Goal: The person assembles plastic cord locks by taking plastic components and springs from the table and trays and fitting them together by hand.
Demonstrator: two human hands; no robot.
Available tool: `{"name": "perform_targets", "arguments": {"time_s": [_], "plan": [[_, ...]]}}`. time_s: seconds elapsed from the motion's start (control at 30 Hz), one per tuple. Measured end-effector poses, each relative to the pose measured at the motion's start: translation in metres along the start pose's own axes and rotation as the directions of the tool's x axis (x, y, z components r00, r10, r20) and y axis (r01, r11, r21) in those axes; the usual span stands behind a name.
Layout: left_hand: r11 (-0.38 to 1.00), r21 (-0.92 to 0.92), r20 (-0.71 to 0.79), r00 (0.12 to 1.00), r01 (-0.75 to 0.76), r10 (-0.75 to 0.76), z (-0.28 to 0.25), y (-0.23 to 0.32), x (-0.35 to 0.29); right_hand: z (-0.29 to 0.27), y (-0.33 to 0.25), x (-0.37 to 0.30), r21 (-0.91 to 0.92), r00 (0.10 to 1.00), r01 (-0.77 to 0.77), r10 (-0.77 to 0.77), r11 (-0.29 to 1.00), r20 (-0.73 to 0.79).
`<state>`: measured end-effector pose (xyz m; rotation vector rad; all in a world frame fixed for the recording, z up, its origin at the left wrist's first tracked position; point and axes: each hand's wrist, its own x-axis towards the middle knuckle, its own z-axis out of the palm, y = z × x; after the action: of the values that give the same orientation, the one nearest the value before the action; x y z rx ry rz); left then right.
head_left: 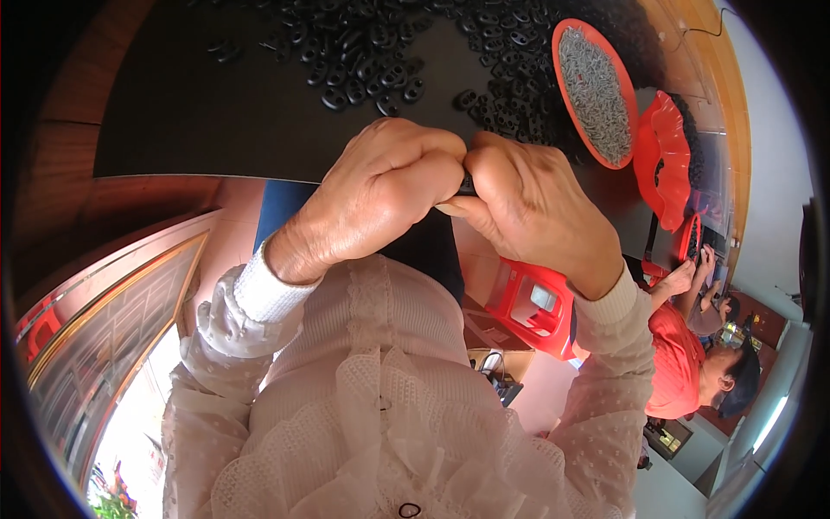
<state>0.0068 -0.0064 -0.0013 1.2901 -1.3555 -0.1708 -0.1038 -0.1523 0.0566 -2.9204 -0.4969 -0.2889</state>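
My left hand [389,186] and my right hand [540,195] meet at the near edge of the black tabletop, both with curled fingers. Pinched between them is a small black cord lock [467,183], mostly hidden by my fingers and thumbs. Just beyond my knuckles lie many loose black cord lock pieces [367,73], oval plastic parts with holes. A denser heap of black pieces [519,104] spreads behind my right hand.
An orange-red bowl [560,73] of small metal springs [595,95] stands to the right. Beside it is a wavy-rimmed red dish [666,186] with a few black pieces. A red plastic stool [519,298] is below the table. Farther right sits a person in a red shirt [673,372].
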Motion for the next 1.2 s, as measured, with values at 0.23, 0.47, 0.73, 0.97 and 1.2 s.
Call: {"name": "perform_targets", "arguments": {"time_s": [0.23, 0.47, 0.73, 0.97, 1.2], "plan": [[0.843, -0.296, 0.23, 0.89, 0.45, -0.394, -0.007, 0.008, 0.012, 0.001, 0.002, -0.006, 0.072, 0.986, -0.103, 0.092, 0.992, 0.139], [0.648, -0.428, 0.315, 0.776, 0.63, -0.546, -0.005, 0.01, 0.012, 0.013, 0.008, -0.004, -0.04, 0.989, 0.069, -0.073, 0.997, -0.13], [0.623, -0.494, 0.286, 0.79, 0.606, -0.542, -0.007, 0.016, 0.012, 0.005, -0.003, -0.007, 0.096, 0.978, -0.074, 0.09, 0.993, -0.185], [0.627, -0.467, 0.32, 0.78, 0.623, -0.537, -0.011, 0.017, 0.015, 0.004, -0.01, -0.006, 0.068, 0.968, -0.063, 0.077, 0.996, -0.24], [0.653, -0.481, 0.317, 0.81, 0.586, -0.494, -0.007, 0.022, 0.018, -0.002, -0.014, -0.021, 0.38, 0.929, -0.18, 0.284, 0.908, -0.238]]}}
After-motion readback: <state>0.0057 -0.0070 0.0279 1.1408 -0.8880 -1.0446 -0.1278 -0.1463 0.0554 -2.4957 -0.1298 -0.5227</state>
